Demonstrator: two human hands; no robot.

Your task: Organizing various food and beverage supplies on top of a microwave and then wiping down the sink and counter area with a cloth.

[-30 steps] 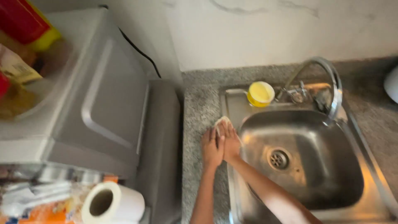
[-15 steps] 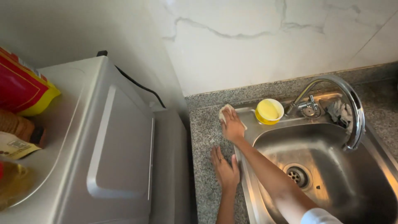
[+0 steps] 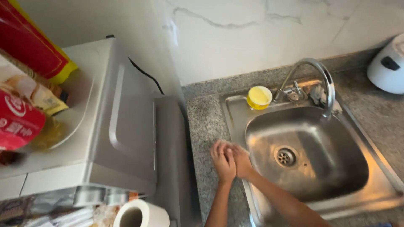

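Observation:
My left hand and my right hand lie pressed side by side on the left rim of the steel sink, where it meets the speckled granite counter. Both are blurred by motion. My left hand lies flat with its fingers forward. Whatever is under my right palm is hidden. A small yellow tub stands on the sink's back ledge, left of the curved tap. The basin is bare, with the drain in its middle.
A silver microwave fills the left, with a plate of food packets on top. A paper roll stands below it. A white appliance sits at the far right. Behind is a marble wall.
My right hand, which pressed a whitish cloth at the sink's back corner, has slid back toward me along the rim and now lies next to my left hand. The view has shifted right.

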